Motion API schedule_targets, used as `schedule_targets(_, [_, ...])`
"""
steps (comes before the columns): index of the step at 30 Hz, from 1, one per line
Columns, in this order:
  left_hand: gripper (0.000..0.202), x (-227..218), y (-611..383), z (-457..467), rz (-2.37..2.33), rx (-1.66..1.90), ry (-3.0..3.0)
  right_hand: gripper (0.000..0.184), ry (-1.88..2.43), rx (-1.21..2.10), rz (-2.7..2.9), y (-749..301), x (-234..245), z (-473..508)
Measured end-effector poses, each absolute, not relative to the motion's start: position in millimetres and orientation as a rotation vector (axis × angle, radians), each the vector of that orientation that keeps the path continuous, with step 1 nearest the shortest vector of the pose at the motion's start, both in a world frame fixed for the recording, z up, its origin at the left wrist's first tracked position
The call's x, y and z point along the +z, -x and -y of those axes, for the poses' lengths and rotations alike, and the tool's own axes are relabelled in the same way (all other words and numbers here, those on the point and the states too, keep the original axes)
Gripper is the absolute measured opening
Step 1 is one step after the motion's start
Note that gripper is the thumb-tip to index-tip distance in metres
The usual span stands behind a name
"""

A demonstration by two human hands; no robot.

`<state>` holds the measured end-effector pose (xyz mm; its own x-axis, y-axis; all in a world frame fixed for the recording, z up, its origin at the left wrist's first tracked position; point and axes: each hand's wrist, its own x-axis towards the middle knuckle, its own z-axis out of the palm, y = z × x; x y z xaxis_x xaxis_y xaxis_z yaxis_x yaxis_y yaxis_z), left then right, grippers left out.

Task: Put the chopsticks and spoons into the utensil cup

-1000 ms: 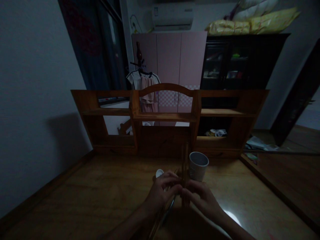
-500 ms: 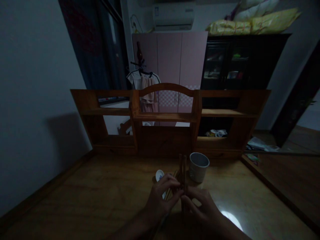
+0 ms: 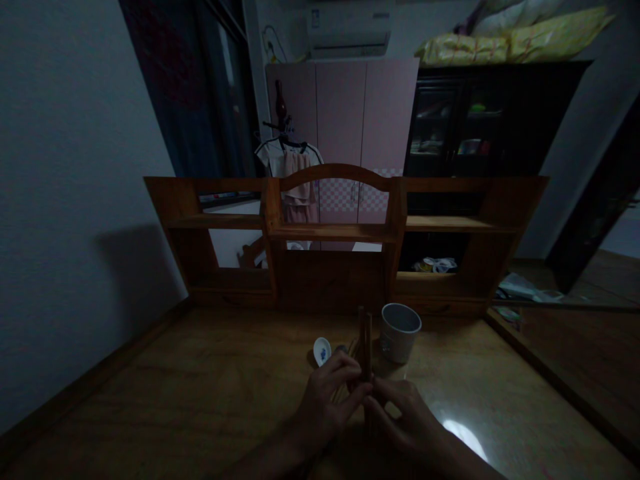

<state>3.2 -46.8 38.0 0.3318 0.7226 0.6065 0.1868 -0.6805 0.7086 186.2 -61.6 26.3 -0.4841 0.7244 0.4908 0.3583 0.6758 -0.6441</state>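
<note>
**Brown sticks being pinched upright between both hands**

At least two slim brown sticks (image 3: 369, 340) are being held upright where the fingertips of the left hand (image 3: 324, 398) and the right hand (image 3: 416, 408) are being brought together. Both hands are being closed on the sticks, thumb against fingers; how the far fingers are being placed is being hidden by the hands themselves.

By their look, the sticks are being judged wooden, light and stiff, unlikely to be broken by a normal grip. Being so narrow, they may be made to roll or slide past one another if pinched loosely. A hold about the middle is being suggested by their shape, with the sticks being pressed side by side.

The sticks are being carried between the two hands, their upper ends being left bare above the knuckles and their lower part being lost in shadow. Under and beyond the left hand, thinner sticks (image 3: 353, 348) are being partly covered. Just past the same hand, a white spoon (image 3: 323, 351) with a blue mark is being supported by the worktop (image 3: 175, 380), its handle being hidden. Beyond the right hand, near the sticks' upper ends, a metal cup (image 3: 400, 337) is being stood upright. Farther back, the worktop is being bordered by a wooden shelf unit (image 3: 330, 232).
</note>
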Motion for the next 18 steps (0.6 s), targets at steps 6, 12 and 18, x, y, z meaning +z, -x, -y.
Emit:
schedule_targets(6, [0.009,33.8,-3.3,45.8,-0.792,1.318,-2.110,0.011,0.827,0.607,2.111,-186.0,24.6,60.8])
schedule_targets(12, [0.011,35.6,-2.8,46.9,-0.808,1.296,-2.077,0.014,0.812,0.580,2.122,-186.6,23.8,58.6])
schedule_targets(18, [0.011,35.5,-3.7,43.8,-0.832,1.292,-2.036,0.015,0.783,0.475,2.128,-187.3,12.1,51.8])
